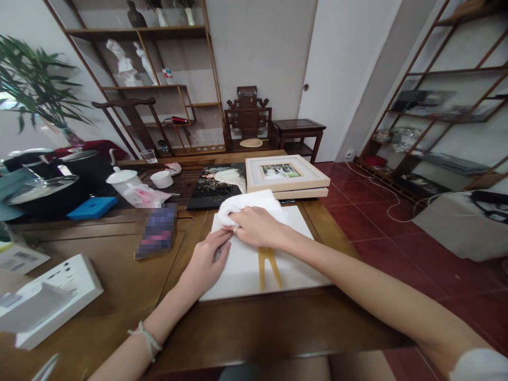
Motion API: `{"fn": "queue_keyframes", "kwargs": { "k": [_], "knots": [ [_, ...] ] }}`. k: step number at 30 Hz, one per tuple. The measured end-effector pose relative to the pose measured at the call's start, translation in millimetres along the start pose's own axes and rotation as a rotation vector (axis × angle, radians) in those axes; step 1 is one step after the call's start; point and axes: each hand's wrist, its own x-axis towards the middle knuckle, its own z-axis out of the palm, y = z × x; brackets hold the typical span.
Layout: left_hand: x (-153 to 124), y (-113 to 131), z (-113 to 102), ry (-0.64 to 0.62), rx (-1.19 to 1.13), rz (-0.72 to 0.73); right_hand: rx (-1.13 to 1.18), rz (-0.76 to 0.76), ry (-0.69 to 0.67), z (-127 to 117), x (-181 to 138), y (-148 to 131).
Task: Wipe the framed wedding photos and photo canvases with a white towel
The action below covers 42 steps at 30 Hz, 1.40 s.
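Observation:
A white board (273, 267) lies face down on the wooden table (130, 280), with a yellow wooden stand piece (269, 264) on its back. My right hand (257, 226) presses a white cloth (250, 205) against the board's far left part, fingers curled on the cloth. My left hand (206, 262) rests on the board's left edge, fingers together, pinching something thin that I cannot make out.
A framed photo (286, 174) sits on stacked frames behind the board, beside a dark print (216, 185). At left are a white box (51, 296), a blurred packet (156, 230), a blue pad (92, 207), pots, cups. Shelves, chairs, red floor tiles around.

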Motion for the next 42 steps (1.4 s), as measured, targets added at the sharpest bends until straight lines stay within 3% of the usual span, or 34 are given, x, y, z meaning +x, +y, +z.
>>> {"fn": "queue_keyframes", "kwargs": {
  "k": [9,13,18,23,29,32,36,42],
  "knots": [
    [-1,-4,5,0.011,0.013,-0.014,-0.067,0.228,-0.035,-9,-84,59],
    [0,-3,5,0.018,0.017,-0.014,-0.04,0.122,0.074,6,-105,69],
    [-1,-5,5,0.009,0.028,-0.011,-0.014,-0.001,0.137,17,-103,71],
    [-1,-5,6,0.023,0.014,-0.007,0.013,-0.024,0.081,11,-114,56],
    [-1,-5,7,0.028,0.016,-0.015,0.118,-0.045,-0.116,-11,-175,4],
    [-1,-4,7,0.027,0.017,-0.009,0.165,-0.081,-0.194,-21,-195,-10],
    [0,-3,6,0.012,0.019,-0.013,0.18,-0.052,-0.12,-20,-186,8],
    [-1,-4,4,0.003,-0.001,-0.003,0.066,0.0,0.052,2,-124,68]
  ]
}}
